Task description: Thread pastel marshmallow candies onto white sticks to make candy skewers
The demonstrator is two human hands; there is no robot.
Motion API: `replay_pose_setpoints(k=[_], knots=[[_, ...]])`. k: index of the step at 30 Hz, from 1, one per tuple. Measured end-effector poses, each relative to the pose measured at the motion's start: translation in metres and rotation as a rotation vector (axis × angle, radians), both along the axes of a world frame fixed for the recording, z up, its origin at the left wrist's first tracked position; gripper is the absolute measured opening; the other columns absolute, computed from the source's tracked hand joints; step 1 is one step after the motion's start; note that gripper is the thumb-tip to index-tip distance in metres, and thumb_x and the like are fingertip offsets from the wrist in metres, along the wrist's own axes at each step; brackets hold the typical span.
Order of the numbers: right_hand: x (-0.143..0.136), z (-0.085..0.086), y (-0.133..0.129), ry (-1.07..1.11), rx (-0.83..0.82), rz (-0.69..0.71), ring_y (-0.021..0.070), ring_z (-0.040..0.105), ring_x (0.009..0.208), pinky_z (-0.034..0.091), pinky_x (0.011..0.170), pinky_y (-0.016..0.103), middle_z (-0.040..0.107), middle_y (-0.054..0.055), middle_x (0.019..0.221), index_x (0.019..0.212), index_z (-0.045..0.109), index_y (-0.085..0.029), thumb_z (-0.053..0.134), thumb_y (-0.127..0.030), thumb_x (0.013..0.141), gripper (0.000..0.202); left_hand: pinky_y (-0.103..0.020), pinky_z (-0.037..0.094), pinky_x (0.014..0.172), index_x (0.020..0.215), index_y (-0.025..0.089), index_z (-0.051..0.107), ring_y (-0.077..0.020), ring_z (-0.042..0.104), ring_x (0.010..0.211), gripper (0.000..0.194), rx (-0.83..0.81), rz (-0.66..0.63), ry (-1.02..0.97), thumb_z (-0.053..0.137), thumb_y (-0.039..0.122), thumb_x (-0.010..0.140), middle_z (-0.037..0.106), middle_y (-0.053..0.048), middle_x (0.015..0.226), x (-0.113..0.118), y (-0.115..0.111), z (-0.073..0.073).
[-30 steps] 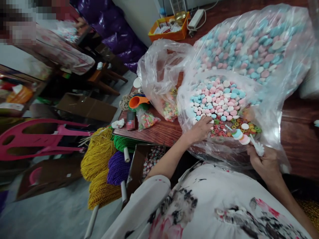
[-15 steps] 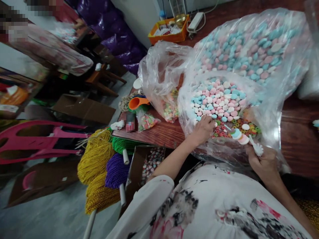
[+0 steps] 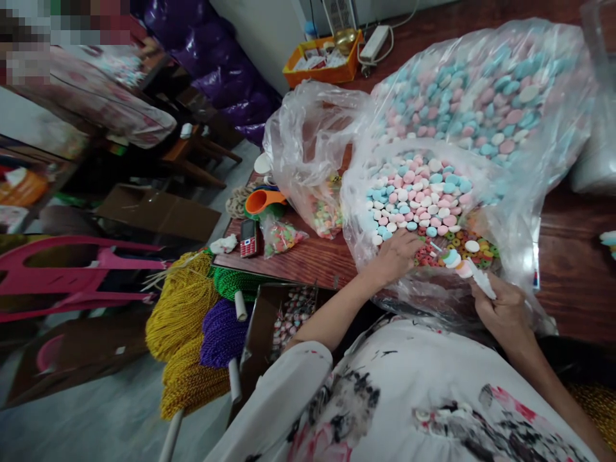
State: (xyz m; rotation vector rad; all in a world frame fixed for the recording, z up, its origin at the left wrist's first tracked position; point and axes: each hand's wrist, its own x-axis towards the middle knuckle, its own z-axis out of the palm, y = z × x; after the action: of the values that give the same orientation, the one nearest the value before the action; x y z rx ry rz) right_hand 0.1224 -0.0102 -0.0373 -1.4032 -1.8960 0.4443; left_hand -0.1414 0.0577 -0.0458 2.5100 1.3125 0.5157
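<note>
Holding pastel discs (image 3: 464, 268) near unreadable print (image 3: 536, 278)

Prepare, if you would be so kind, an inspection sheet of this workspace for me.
Surface: reddish-brown table, wood showing around the bags.
Job's things: large clear bag with loose pastel pieces at its opening; coloured rings nearer the person.
Clutter: phone, orange scoop and small filled bag on the left; orange tray at the back.
Grips: left grip beside the rings, contents unclear; right grip closed on a pastel strand.
Cables: looped cable at the white power strip.
Surroundings: pink chair, yellow cord bundles and another person, left.
</note>
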Motion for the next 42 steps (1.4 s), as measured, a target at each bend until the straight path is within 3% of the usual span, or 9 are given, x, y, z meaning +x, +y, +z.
replay_pose_setpoints(k=[8, 13, 18, 23, 25, 27, 31, 36, 42], knots=[[0.003, -0.001, -0.001, 0.02, -0.004, -0.01, 0.0222, 0.072, 0.065, 0.057, 0.062, 0.03, 0.074, 0.005, 0.071, 0.087, 0.073, -0.021, 0.058, -0.015, 0.084, 0.016, -0.039, 0.05, 0.086, 0.094, 0.017, 0.068, -0.022, 0.06, 0.087, 0.02, 0.037, 0.089, -0.159, 0.049, 0.019, 0.1, 0.068, -0.01, 0.091, 0.006, -0.009, -0.01], [0.0, -0.003, -0.002, 0.025, 0.043, 0.021, 0.0218, 0.072, 0.065, 0.057, 0.063, 0.03, 0.075, 0.005, 0.073, 0.09, 0.074, -0.019, 0.057, -0.014, 0.085, 0.018, -0.037, 0.05, 0.09, 0.101, 0.015, 0.069, -0.0227, 0.058, 0.098, 0.023, -0.027, 0.056, 0.016, 0.049, 0.006, 0.092, 0.064, -0.013, 0.106, 0.004, -0.013, 0.004], [0.002, -0.007, -0.002, 0.019, 0.046, 0.029, 0.0221, 0.073, 0.065, 0.057, 0.062, 0.03, 0.075, 0.005, 0.073, 0.087, 0.073, -0.02, 0.056, -0.013, 0.083, 0.019, -0.038, 0.051, 0.087, 0.096, 0.016, 0.071, -0.0247, 0.056, 0.098, 0.021, -0.064, 0.173, 0.047, 0.052, 0.008, 0.09, 0.061, -0.013, 0.101, 0.01, -0.017, 0.011], [0.004, -0.004, -0.004, -0.001, 0.074, 0.037, 0.0217, 0.073, 0.062, 0.057, 0.06, 0.03, 0.078, 0.005, 0.077, 0.096, 0.075, -0.02, 0.055, -0.013, 0.082, 0.025, -0.041, 0.052, 0.091, 0.09, 0.016, 0.074, -0.0218, 0.061, 0.092, 0.014, -0.115, 0.233, -0.282, 0.06, 0.014, 0.088, 0.07, -0.009, 0.094, 0.018, -0.011, 0.005], [0.005, -0.002, -0.005, 0.002, 0.072, 0.03, 0.0219, 0.074, 0.063, 0.059, 0.061, 0.03, 0.079, 0.005, 0.079, 0.098, 0.075, -0.02, 0.055, -0.012, 0.081, 0.027, -0.037, 0.054, 0.085, 0.095, 0.016, 0.075, -0.0176, 0.062, 0.084, 0.013, -0.231, 0.339, -0.565, 0.067, 0.018, 0.085, 0.071, -0.006, 0.09, 0.019, -0.012, 0.006], [0.005, 0.0, -0.006, 0.009, 0.063, 0.026, 0.0223, 0.075, 0.064, 0.06, 0.061, 0.03, 0.08, 0.005, 0.082, 0.1, 0.076, -0.021, 0.055, -0.012, 0.08, 0.03, -0.032, 0.055, 0.077, 0.103, 0.016, 0.076, -0.0143, 0.063, 0.078, 0.026, -0.414, 0.442, -0.912, 0.078, 0.025, 0.079, 0.071, -0.004, 0.09, 0.019, -0.015, 0.009], [0.001, 0.0, -0.007, 0.005, 0.041, 0.088, 0.0227, 0.077, 0.069, 0.062, 0.064, 0.031, 0.082, 0.006, 0.091, 0.107, 0.076, -0.021, 0.052, -0.01, 0.077, 0.039, -0.025, 0.055, 0.074, 0.096, 0.017, 0.079, -0.0109, 0.063, 0.08, 0.041, -0.633, 0.464, -1.349, 0.094, 0.028, 0.06, 0.07, 0.0, 0.089, 0.018, -0.024, 0.02], [-0.003, -0.002, -0.006, 0.002, 0.102, 0.142, 0.0244, 0.08, 0.079, 0.064, 0.071, 0.033, 0.082, 0.008, 0.1, 0.108, 0.075, -0.02, 0.051, -0.007, 0.074, 0.044, -0.024, 0.054, 0.079, 0.086, 0.022, 0.082, -0.0102, 0.063, 0.086, 0.034, -0.492, 0.471, -1.45, 0.098, 0.027, 0.056, 0.068, 0.0, 0.091, 0.017, -0.029, 0.025], [-0.002, 0.002, -0.008, -0.014, 0.042, 0.145, 0.0235, 0.079, 0.078, 0.064, 0.072, 0.033, 0.082, 0.006, 0.099, 0.11, 0.075, -0.021, 0.051, -0.008, 0.074, 0.045, -0.029, 0.057, 0.085, 0.096, 0.025, 0.082, -0.0151, 0.066, 0.097, 0.033, -0.372, 0.414, -1.351, 0.092, 0.038, 0.068, 0.068, -0.004, 0.102, 0.016, -0.03, 0.013]])
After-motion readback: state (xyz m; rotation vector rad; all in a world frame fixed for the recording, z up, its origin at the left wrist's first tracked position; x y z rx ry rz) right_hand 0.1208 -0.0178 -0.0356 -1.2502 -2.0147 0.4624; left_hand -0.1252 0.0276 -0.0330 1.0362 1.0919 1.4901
